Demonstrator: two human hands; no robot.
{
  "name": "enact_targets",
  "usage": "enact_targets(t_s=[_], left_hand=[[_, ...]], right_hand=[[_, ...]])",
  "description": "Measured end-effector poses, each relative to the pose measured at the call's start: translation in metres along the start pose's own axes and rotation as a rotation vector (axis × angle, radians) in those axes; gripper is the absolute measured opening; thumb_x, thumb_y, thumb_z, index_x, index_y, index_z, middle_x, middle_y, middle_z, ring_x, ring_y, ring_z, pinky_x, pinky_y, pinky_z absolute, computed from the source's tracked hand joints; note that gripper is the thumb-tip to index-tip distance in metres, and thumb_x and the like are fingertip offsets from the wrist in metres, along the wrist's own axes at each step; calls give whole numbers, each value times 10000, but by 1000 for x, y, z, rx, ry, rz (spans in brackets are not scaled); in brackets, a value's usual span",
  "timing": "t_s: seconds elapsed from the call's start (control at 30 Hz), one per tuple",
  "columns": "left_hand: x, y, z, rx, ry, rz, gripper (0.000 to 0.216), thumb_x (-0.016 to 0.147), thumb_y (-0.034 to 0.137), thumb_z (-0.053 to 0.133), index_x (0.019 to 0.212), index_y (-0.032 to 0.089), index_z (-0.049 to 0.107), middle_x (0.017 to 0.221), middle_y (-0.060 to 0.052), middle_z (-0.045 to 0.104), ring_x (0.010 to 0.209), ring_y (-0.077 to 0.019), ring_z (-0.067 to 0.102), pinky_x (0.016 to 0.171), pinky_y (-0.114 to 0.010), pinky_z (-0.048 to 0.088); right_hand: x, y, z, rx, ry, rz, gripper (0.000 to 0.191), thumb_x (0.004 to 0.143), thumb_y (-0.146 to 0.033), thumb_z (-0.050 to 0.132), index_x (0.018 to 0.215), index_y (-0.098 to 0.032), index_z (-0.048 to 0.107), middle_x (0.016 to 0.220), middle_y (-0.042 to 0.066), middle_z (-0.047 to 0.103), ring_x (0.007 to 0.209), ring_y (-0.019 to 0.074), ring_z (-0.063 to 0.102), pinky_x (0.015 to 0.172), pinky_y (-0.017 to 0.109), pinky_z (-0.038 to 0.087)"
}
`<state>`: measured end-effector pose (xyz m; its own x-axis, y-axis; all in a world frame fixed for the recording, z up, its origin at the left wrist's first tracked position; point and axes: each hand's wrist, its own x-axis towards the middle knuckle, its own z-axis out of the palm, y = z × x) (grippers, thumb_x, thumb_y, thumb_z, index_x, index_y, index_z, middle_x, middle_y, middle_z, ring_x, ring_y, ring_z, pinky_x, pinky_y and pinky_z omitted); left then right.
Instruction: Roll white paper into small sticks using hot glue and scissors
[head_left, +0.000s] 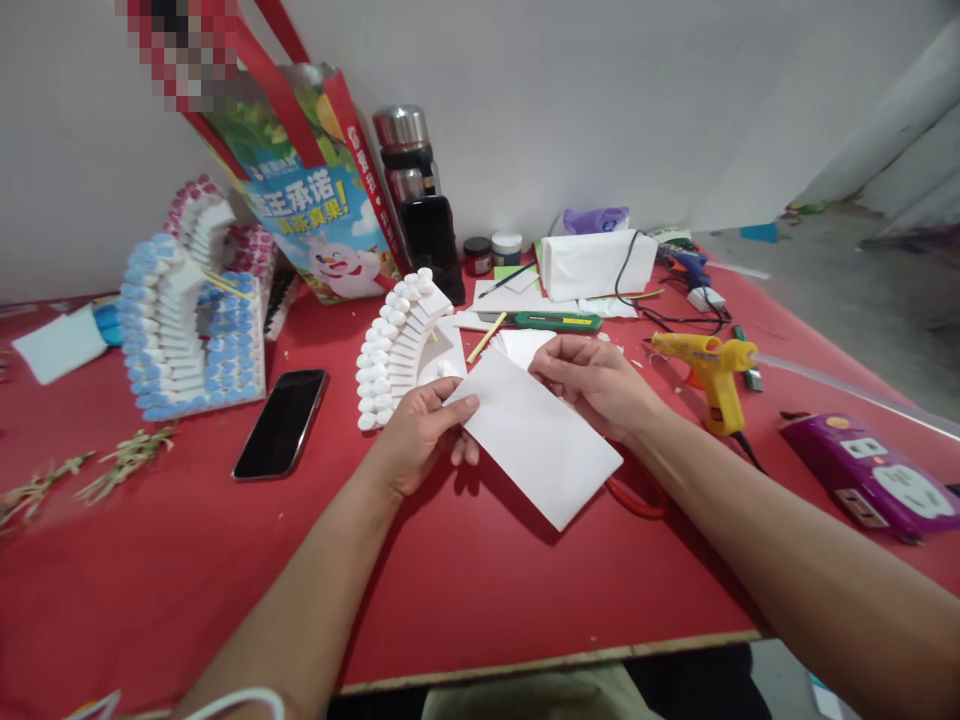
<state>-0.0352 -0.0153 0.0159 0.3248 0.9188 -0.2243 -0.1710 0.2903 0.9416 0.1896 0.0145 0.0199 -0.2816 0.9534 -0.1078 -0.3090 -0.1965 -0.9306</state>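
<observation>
A white rectangular sheet (536, 440) is held a little above the red table (465, 580) by both hands. My left hand (424, 435) pinches its left corner, thumb on top. My right hand (596, 385) grips its far edge with curled fingers. Just behind the left hand stands a white arched model (397, 345) made of small capped tubes and strips. Red scissor handles (637, 500) poke out from under the sheet on the right.
A black phone (281, 422) lies to the left, with a blue-and-white tube model (191, 330) beyond it. A yellow glue gun (712, 375), a purple power strip (874, 475), a green utility knife (559, 321), a tissue pack (596, 265), a flask (405, 160) and a shopping bag (315, 200) stand around. Dried twigs (124, 460) lie at left.
</observation>
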Motion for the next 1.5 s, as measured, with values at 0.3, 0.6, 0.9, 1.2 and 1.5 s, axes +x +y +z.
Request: enact_targets(t_s=[0.3,0.6,0.9,1.2,1.5], left_hand=[[-7,3,4,61,1,117,263,911,339,702,1055,123,662,700,-43,723,507,-144,668,452,-215,500],[-6,2,-7,27,-5,152,249,911,291,701,1087,123,650,703,-46,743,514,-165,699,462,-216,530],[-5,3,-6,-107,20,227,180,890,226,681,1053,151,689,614,-26,731,459,-181,687,422,-221,526],[-4,7,-8,-120,-10,146,265,882,315,615,1041,113,681,583,-67,712,457,-230,692,398,-262,536],[-7,2,-5,19,-145,-26,371,874,392,761,1076,90,688,578,-52,721,416,-186,675,349,-191,479]], right_hand=[[-8,-3,3,-111,-43,118,296,846,-469,752,1009,-224,716,794,24,729,638,152,667,559,246,520],[-7,0,-5,-150,-302,205,592,815,-325,840,1371,-236,657,1027,64,790,765,180,733,637,266,580],[-6,2,-5,68,-206,177,328,858,-205,736,1178,-250,790,785,-2,759,566,77,609,500,169,437],[-12,-2,5,2,-243,122,167,866,-226,638,885,-172,794,674,14,702,503,95,570,451,198,401],[-11,2,0,-76,-337,121,176,904,-259,632,920,-163,779,699,12,677,544,91,566,494,196,418]])
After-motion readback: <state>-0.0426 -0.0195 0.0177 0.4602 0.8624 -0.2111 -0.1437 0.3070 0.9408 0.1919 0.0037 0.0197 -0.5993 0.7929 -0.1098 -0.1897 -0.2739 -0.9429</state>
